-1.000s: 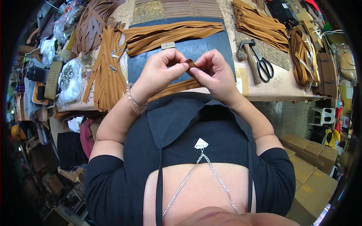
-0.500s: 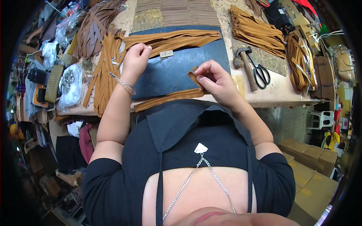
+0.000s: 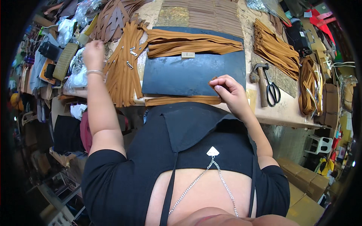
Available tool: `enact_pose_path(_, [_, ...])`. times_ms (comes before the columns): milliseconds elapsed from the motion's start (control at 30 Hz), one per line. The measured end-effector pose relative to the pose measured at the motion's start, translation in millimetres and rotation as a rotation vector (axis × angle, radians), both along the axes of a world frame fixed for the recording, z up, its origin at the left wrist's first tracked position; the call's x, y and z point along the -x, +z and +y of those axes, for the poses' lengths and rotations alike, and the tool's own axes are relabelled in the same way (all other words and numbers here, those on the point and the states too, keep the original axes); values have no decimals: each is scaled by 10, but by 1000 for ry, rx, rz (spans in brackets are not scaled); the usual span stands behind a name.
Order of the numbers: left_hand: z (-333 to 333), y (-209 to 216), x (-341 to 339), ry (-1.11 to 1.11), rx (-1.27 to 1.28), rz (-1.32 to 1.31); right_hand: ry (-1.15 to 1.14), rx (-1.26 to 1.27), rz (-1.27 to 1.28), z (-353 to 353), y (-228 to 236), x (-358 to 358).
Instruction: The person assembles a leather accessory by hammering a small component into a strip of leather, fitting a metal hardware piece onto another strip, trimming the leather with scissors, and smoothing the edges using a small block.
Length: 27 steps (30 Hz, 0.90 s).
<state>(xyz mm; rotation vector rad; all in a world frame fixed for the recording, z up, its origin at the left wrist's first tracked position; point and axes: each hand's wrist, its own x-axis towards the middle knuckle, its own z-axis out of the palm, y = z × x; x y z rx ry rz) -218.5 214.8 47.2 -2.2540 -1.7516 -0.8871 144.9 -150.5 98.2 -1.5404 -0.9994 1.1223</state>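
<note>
My right hand [image 3: 232,92] is closed, pinching the end of a brown zipper tape [image 3: 181,100]. The rest of that tape lies along the table's front edge, against my black apron. My left hand [image 3: 94,56] is raised at the far left beside a clear plastic bag [image 3: 77,77]; its fingers are curled, and whatever they may hold is hidden. Between my hands a bundle of brown zipper tapes [image 3: 192,42] lies across a dark mat [image 3: 188,77], with a small pale block [image 3: 187,55] against it. Silver zipper sliders [image 3: 129,65] rest on more brown tapes [image 3: 122,81] at left.
To the right are a hammer [image 3: 262,86], black-handled scissors [image 3: 273,94], a fanned stack of brown tapes [image 3: 275,45] and a coiled tape bundle [image 3: 311,88]. Dark brown strips [image 3: 113,19] pile up at the back left. Below the table's right side stand cardboard boxes [image 3: 305,177].
My left hand has left the tape bundle and swung out to the far left, beside the plastic bag. My right hand still pinches its tape. The view has shifted leftward.
</note>
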Motion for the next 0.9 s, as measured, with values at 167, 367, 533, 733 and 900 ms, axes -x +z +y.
enact_pose_path(167, [558,-174,1094,375,-44,272,121,-62,-70,54,-106,70])
enact_pose_path(367, [838,-387,1723,382,325,383,241,-87,-145,105,-174,106])
enact_pose_path(533, [802,-361,1425,486,138,191,218,-50,-182,99,-150,118])
enact_pose_path(733, [1297,-456,2139,449,407,299,285,-68,-131,71,-202,172])
enact_pose_path(900, [1324,-363,2029,465,414,150,289,-43,-145,60,-202,179])
